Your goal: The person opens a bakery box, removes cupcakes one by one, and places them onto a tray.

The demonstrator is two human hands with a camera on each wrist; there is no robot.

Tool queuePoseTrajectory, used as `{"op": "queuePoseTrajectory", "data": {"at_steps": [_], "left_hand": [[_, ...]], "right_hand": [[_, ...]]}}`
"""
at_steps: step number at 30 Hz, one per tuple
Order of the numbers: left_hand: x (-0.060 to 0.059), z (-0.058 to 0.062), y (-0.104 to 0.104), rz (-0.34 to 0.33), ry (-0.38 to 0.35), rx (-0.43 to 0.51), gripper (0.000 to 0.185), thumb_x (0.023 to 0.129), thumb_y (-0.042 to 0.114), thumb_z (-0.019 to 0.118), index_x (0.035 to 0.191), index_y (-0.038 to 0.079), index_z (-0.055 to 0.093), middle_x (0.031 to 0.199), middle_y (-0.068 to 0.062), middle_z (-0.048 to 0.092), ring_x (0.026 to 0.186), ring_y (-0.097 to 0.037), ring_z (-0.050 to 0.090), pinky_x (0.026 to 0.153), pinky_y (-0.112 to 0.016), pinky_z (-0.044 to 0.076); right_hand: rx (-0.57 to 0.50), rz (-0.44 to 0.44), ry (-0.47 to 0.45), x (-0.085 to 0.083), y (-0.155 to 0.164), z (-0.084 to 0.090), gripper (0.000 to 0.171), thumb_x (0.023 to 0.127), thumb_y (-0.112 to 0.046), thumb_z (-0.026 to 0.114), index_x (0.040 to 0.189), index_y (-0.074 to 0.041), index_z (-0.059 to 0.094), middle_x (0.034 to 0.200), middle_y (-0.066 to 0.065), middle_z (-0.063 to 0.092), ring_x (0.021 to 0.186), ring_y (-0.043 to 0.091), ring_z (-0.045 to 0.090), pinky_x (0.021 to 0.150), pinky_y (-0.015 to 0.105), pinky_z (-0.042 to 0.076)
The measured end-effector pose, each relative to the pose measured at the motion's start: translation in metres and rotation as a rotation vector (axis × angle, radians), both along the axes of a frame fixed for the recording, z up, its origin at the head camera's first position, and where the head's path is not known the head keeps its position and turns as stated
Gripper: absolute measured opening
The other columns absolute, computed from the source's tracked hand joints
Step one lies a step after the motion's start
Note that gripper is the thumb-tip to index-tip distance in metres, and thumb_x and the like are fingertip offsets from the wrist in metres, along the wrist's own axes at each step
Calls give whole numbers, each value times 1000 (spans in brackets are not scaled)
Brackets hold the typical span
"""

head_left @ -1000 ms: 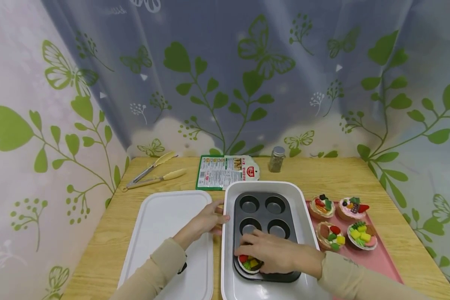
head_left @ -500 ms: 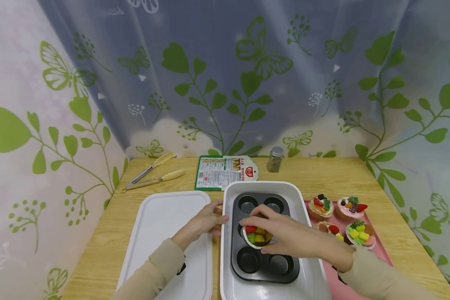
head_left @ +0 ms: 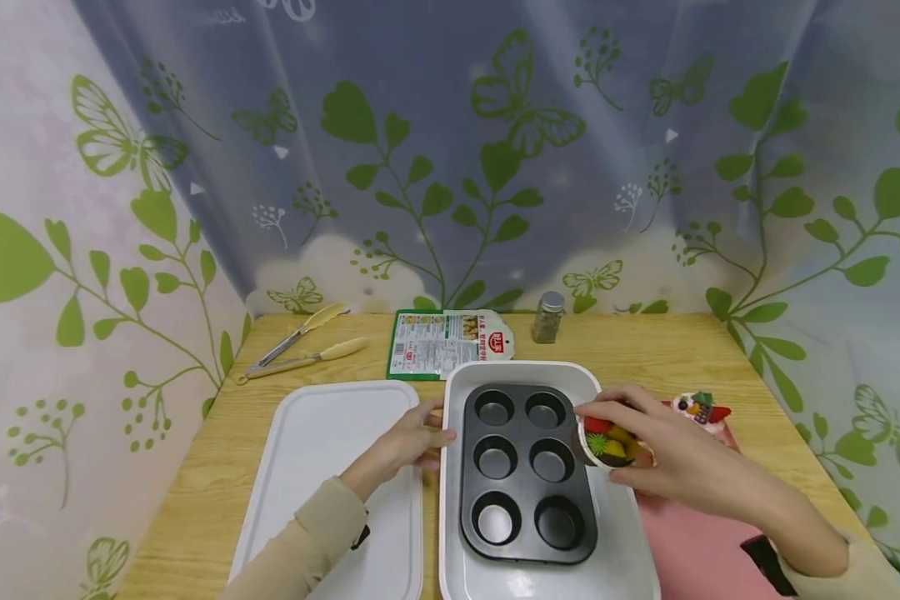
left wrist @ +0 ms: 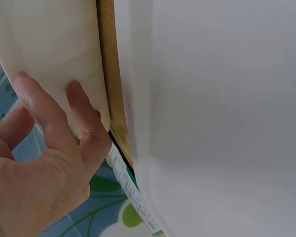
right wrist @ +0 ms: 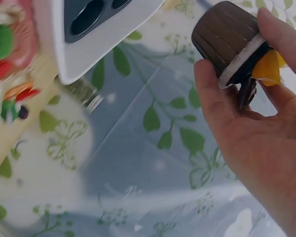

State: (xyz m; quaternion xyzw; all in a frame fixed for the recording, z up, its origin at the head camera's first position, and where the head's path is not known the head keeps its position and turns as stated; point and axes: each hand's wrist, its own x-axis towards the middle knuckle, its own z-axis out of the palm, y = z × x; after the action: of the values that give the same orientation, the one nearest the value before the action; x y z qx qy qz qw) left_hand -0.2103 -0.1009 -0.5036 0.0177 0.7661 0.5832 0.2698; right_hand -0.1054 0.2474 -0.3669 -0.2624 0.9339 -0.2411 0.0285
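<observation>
My right hand (head_left: 667,446) pinches a fruit-topped toy cupcake (head_left: 607,442) by its rim, in the air over the right wall of the deep white bin (head_left: 521,575). In the right wrist view, the cupcake's ribbed brown cup (right wrist: 227,37) shows, with yellow pieces on top. Inside the bin lies a dark muffin pan (head_left: 523,500) with several bare cups. My left hand (head_left: 405,442) rests at the bin's left wall, and the left wrist view shows its extended fingers (left wrist: 44,108) against the outer side.
A pink tray (head_left: 697,542) stands right of the bin; a toy cupcake (head_left: 697,408) shows on it, others hidden behind my hand. A white lid-like tray (head_left: 337,492) lies left. Behind are tongs (head_left: 300,354), a printed packet (head_left: 446,342) and a spice jar (head_left: 548,318).
My right hand has lifted the cupcake out of the muffin pan's front left cup and carried it rightward to the bin's right wall. My left hand stays at the left wall.
</observation>
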Motion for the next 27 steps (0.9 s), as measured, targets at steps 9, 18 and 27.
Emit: {"op": "queuePoseTrajectory", "data": {"at_steps": [9, 18, 27], "left_hand": [[-1, -2, -1, 5, 2, 4, 62, 101, 15, 69, 158, 13, 44, 135, -19, 59, 92, -21, 69, 66, -29, 63], [-2, -3, 0, 9, -6, 4, 63, 101, 15, 69, 159, 13, 43, 136, -19, 59, 91, -21, 68, 66, -28, 63], [-1, -3, 0, 7, -1, 0, 62, 101, 15, 69, 158, 13, 44, 135, -19, 58, 91, -21, 68, 66, -29, 63]], "right_hand": [[57, -64, -33, 15, 43, -15, 71, 84, -38, 89, 146, -43, 55, 141, -10, 52, 127, 19, 58, 94, 44, 55], [-21, -71, -240, 30, 76, -51, 70, 85, -26, 88, 148, -32, 56, 155, 13, 45, 133, 0, 49, 71, 20, 59], [119, -54, -303, 38, 88, -77, 70, 80, -20, 91, 144, -21, 62, 144, 18, 51, 109, 22, 61, 74, 18, 58]]}}
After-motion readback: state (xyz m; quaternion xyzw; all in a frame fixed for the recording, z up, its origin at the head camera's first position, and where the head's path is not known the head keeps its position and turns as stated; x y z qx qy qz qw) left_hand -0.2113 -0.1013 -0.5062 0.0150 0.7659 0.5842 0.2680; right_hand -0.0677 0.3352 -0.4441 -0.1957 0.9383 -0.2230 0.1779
